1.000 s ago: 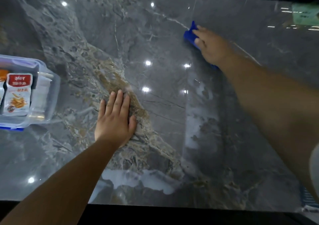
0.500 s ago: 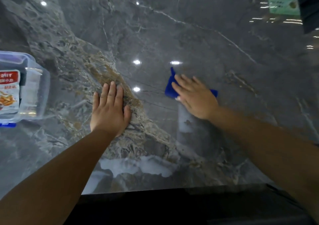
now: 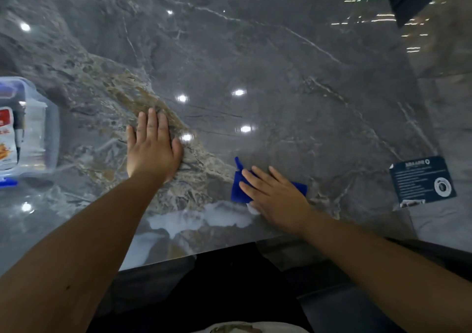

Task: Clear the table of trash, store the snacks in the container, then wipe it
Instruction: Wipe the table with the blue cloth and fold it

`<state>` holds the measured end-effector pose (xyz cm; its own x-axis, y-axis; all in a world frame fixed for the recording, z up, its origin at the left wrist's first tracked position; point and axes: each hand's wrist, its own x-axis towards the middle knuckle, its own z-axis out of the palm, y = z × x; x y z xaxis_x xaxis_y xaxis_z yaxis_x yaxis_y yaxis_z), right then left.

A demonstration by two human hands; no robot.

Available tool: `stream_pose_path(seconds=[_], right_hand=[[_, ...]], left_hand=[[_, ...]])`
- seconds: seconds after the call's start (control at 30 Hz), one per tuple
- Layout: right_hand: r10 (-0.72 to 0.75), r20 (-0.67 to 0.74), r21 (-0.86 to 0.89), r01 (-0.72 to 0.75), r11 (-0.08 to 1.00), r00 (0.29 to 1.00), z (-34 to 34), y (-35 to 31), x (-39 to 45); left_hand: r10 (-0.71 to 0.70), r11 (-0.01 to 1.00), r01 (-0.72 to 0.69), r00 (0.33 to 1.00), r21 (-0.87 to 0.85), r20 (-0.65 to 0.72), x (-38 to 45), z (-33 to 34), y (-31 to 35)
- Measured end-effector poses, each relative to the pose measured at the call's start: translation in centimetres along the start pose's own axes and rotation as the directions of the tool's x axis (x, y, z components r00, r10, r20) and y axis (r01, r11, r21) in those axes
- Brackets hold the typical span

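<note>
With the right hand spread flat on the blue cloth at lower centre and the left hand splayed on the table, the cloth might slip over the near edge.

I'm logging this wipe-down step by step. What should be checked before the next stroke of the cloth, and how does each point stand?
1. Blue cloth flat under the right hand: ok.
2. Left hand braced flat on the table: ok.
3. Snacks in the clear container: ok for the packet in view.
4. Container lid closed: cannot tell.
5. Table free of loose items: not ok, a dark card lies at the right.
</note>
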<state>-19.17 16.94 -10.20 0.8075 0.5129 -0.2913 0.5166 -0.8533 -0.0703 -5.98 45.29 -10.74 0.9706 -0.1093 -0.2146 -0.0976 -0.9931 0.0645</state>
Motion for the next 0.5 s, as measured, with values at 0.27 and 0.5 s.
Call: stream_pose_path(seconds=[0.27, 0.5], right_hand=[[0.059, -0.14, 0.217, -0.028, 0.976, 0.988, 0.7, -1.4, -1.6], [0.622, 0.083, 0.966, -0.217, 0.142, 0.779, -4.1, 1.4, -1.3]], left_hand=[[-0.001, 0.999, 0.001, 1.0, -0.043, 0.014, 0.1, -0.3, -0.1], [0.1, 0.983, -0.101, 0.995, -0.153, -0.011, 0.6, -0.9, 4.0]])
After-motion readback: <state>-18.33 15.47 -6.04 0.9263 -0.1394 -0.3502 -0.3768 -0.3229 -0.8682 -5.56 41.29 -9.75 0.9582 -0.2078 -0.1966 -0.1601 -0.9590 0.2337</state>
